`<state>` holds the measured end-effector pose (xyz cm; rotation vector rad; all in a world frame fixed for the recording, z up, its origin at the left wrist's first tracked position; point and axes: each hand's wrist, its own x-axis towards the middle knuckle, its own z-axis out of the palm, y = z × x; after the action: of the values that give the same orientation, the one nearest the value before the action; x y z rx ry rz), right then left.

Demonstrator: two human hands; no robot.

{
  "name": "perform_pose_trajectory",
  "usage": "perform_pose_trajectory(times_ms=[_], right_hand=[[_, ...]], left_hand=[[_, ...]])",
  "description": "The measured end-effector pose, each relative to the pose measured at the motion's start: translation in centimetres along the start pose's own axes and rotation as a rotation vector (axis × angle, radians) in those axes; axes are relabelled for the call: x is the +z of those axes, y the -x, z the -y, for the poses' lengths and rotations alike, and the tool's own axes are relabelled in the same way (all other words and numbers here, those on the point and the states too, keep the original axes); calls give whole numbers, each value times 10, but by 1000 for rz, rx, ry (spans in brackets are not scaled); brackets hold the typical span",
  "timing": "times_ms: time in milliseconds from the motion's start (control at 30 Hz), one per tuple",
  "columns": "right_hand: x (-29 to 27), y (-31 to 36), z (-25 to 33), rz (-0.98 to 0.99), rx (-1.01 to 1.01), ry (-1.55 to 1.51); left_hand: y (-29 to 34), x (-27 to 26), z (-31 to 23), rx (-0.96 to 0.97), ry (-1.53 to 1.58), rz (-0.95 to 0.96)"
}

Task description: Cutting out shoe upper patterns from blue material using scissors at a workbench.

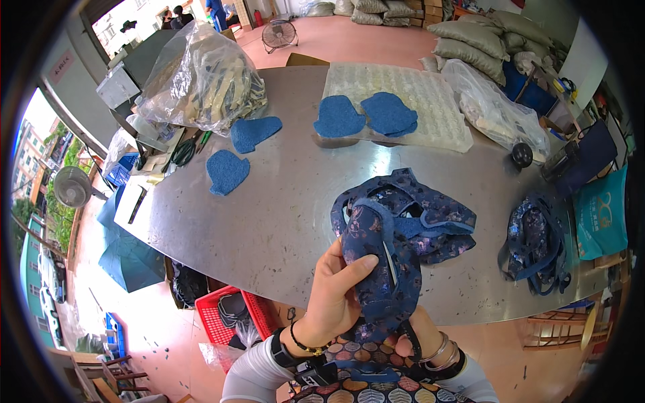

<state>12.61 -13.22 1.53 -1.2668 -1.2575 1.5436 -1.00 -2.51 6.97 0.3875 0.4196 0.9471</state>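
Observation:
A navy floral shoe upper (pixel 386 289) with a light-blue lining edge is held up over the table's near edge. My left hand (pixel 339 289) pinches it from the left, thumb in front, other fingers behind. At its lower end, my right hand (pixel 422 332) closes on the dark fabric; most of its fingers are hidden. More floral uppers (pixel 447 225) of the same cloth bunch just beyond, on the metal table (pixel 282 221). Fuzzy blue cut pieces (pixel 228 172) rest at the left, and others (pixel 339 116) lie on a pale embossed sheet (pixel 443 121).
A bundle of floral uppers (pixel 535 242) lies on the right, near a teal bag (pixel 600 213). A big clear plastic bag of pieces (pixel 201 84) stands at the back left, by scissors (pixel 201 141). Below the left edge is a red basket (pixel 218 322).

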Motion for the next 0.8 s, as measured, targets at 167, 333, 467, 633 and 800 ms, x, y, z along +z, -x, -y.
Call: perform_pose_trajectory(times_ms=[167,333,467,633,800], right_hand=[[0,-1,-13,46,-29,-39],[7,-1,-11,7,3,-90],[7,-4,-5,75,-47,-209],[9,-3,-1,63,2,-206],[8,-1,-7,97,7,-241]], left_hand=[[-2,-11,3,-56,-24,-6],[-3,-11,5,37,-111,-18],[0,-4,7,140,-200,-50],[1,-4,12,218,-234,-101],[1,-3,13,233,-165,-121]])
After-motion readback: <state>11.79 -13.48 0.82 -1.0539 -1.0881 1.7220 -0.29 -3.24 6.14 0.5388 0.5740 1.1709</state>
